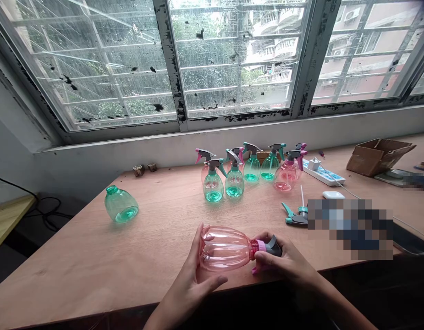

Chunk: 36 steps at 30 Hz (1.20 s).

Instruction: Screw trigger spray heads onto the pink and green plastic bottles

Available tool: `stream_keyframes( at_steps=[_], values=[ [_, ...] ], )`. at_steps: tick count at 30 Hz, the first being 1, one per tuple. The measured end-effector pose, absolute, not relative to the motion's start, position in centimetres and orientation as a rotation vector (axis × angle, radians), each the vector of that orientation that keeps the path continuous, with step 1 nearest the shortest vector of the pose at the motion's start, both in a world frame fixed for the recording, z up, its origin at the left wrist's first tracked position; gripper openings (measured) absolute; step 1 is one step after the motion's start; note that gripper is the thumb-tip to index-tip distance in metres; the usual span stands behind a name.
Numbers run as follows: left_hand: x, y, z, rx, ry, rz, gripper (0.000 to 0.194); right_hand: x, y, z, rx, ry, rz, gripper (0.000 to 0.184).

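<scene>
A pink transparent spray bottle [225, 249] lies on its side just above the near table edge, held between both hands. My left hand [193, 279] cups its round base, thumb and fingers wrapped round it. My right hand [283, 263] is closed on the grey and pink spray head [272, 246] at the bottle's neck. A loose teal and grey spray head [296, 215] with a white tube lies to the right of the hands. A green bottle without a head [120, 205] lies tipped on the table at the left.
Several assembled green and pink spray bottles [248, 172] stand grouped at the back of the wooden table [95, 266]. A white power strip [323, 173], a cardboard box [378, 156] and a small white case [333, 195] sit at the right. Windows run behind the table.
</scene>
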<state>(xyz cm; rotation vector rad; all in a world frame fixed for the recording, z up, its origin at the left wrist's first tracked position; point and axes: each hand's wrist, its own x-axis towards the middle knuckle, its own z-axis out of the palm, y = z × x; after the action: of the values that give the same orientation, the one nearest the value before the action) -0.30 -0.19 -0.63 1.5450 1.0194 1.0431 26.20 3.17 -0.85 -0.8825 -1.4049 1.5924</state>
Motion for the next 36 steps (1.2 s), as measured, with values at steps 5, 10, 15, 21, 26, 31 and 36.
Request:
stream_keyframes(
  at_steps=[5, 10, 15, 21, 26, 31, 36],
  values=[
    [-0.45, 0.11, -0.74, 1.543, 1.008, 0.994, 0.096, 26.16, 3.16, -0.84, -0.879, -1.404, 1.589, 0.030],
    [-0.44, 0.08, -0.66, 1.613, 1.047, 1.011, 0.094, 26.21, 3.15, -0.93, -0.880, -1.395, 1.606, 0.031],
    [-0.40, -0.03, -0.64, 1.553, 1.011, 1.011, 0.099, 26.20, 3.23, -0.96, -0.888, -1.393, 1.602, 0.032],
    [-0.63, 0.22, -0.82, 1.540, 1.017, 0.981, 0.094, 26.26, 3.40, -1.30, -0.883, -1.381, 1.611, 0.033],
    [-0.38, -0.13, -0.70, 1.623, 1.067, 1.036, 0.091, 26.27, 3.39, -1.26, -0.892, -1.384, 1.619, 0.032],
    [-0.37, -0.23, -0.52, 1.566, 1.072, 1.010, 0.099, 26.28, 3.23, -1.13, -0.898, -1.387, 1.624, 0.033],
    [-0.66, 0.13, -0.73, 1.593, 1.044, 0.987, 0.090, 26.39, 3.22, -1.12, -0.895, -1.395, 1.617, 0.033]
  ],
)
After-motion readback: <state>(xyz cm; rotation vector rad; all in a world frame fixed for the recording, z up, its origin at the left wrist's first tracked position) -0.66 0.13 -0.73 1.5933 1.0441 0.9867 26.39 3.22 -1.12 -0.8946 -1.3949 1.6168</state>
